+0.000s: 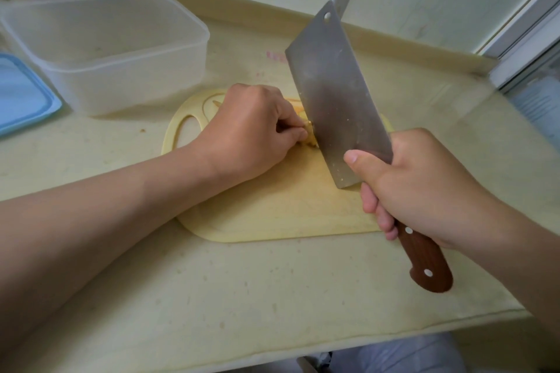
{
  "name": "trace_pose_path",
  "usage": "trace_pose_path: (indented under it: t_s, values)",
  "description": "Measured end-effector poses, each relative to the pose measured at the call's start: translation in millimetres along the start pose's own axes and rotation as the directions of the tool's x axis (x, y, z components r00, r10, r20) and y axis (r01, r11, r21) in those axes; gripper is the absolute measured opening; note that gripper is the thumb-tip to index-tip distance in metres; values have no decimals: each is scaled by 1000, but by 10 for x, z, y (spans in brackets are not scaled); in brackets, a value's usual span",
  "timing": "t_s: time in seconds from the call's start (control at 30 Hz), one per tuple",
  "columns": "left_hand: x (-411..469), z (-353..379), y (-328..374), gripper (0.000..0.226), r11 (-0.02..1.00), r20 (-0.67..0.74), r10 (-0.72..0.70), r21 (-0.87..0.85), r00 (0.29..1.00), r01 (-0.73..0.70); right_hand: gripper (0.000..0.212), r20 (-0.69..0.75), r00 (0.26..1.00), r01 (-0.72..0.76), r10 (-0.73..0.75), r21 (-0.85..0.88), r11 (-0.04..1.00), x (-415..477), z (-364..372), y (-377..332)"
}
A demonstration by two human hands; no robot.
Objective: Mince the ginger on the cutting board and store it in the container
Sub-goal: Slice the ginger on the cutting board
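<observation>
Left hand pinches the ginger on the board; right hand grips the cleaver, blade against it. Small, firm, fibrous, it probably slips: pin it behind the edge. Container sits at 10 o'clock.

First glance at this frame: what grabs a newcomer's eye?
The big cleaver at centre frame, blade down over the cutting board, held by the right-hand grip. Just left of the blade, the left-hand grip pinches the ginger. Behind, at left, the clear container stands open.
</observation>
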State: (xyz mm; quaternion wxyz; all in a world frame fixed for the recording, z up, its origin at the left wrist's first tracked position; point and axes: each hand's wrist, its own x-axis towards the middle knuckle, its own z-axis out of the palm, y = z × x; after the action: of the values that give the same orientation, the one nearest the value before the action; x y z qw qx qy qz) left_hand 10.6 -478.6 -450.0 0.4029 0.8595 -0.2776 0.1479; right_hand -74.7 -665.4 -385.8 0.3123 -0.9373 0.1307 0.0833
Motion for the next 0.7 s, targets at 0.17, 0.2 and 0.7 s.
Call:
trace_pose_path:
  t_s: [0.17,0.2,0.7]
  values:
    - [2,9,-6,7,1000,-5,-9,-6,1000,9,47,-7,1000,-30,29,-16,999,-86,-8,27]
    - [3,8,-5,7,1000,-6,-7,-7,1000,7,47,-9,999,-33,33,-17,999,-95,-8,24]
    - [-1,4,30,8,1000,10,3,11,1000,-3,49,54,994,-93,98,-89,992,-157,-79,-72]
